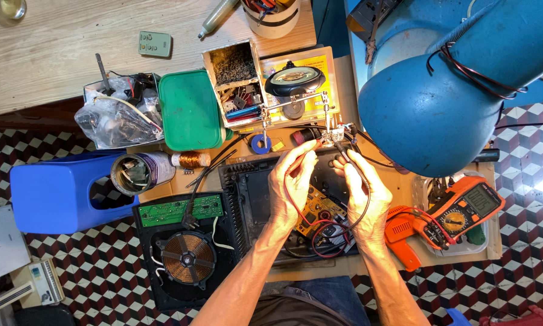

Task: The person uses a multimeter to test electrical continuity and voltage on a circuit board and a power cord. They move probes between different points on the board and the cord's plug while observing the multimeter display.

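Both hands (328,181) amid crowded clutter

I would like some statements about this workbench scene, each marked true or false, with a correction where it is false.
1. The multimeter lies to the right of both hands. True.
2. The green plastic lid lies on the floor. False: it rests on the bench, beside the clear plastic bag.
3. The left hand and right hand are over the opened black casing. True.
4. The copper coil is held in the right hand. False: it lies in the black casing part at lower left, away from both hands.
5. The lamp is red. False: it is blue.
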